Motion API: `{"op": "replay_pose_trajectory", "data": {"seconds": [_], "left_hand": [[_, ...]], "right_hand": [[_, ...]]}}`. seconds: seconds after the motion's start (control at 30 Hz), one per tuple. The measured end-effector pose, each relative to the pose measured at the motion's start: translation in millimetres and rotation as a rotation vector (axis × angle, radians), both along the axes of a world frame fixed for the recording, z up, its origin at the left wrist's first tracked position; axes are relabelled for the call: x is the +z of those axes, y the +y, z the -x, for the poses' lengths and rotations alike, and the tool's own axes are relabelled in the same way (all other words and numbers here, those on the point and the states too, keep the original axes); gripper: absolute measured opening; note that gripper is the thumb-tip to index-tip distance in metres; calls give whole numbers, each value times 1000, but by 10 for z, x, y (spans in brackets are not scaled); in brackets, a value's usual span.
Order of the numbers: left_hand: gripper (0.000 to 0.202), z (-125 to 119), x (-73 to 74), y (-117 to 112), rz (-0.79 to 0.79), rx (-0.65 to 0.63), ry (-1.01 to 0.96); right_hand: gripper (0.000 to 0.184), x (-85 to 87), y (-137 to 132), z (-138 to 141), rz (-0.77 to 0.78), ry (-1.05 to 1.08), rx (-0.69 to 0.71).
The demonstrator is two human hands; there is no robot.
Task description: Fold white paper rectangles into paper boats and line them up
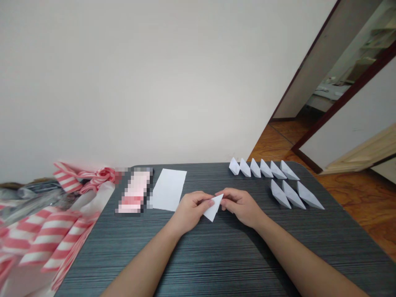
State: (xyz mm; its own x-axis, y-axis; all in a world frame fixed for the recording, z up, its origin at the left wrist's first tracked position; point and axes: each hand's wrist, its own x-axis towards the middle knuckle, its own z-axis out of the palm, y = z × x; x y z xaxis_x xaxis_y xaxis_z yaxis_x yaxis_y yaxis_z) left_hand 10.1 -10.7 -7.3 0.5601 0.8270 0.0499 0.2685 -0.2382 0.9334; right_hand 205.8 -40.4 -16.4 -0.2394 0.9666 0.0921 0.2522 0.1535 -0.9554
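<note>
Between my left hand (190, 211) and my right hand (243, 207) I pinch a white paper folded into a triangle (213, 209), its point hanging toward me. Both hands grip its upper corners, low over the dark grey wood-grain table (222, 264). Left of my left hand lies a flat white paper sheet (168, 189). To the right of my right hand, several folded white paper boats (280, 194) stand in a row of three, and a longer row of several (260, 168) runs behind it.
A pixelated pink-and-white object (134, 192) lies on the table beyond the sheet. Pink-and-white striped plastic (46, 235) and grey bags (27, 198) heap past the left edge. A white wall (123, 82) rises behind the table; a door (349, 111) and wooden floor (349, 185) lie right.
</note>
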Motion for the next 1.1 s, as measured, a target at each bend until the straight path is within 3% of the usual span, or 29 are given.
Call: {"op": "replay_pose_trajectory", "data": {"seconds": [0.3,0.53,0.8,0.97,1.1], "left_hand": [[27,-5,-7,11,-72,-21,41],[27,-10,-2,-16,-15,-11,1],[23,-24,-55,-27,91,65,-57],[26,-32,-98,-34,245,29,-80],[27,-25,-128,-32,242,17,-37]], "right_hand": [[12,-60,3,-14,18,-12,-10],[12,-89,-1,-10,27,-25,-33],[15,-55,13,16,-145,-60,-71],[17,-94,0,21,-2,-123,-111],[19,-104,1,23,19,-166,-126]]}}
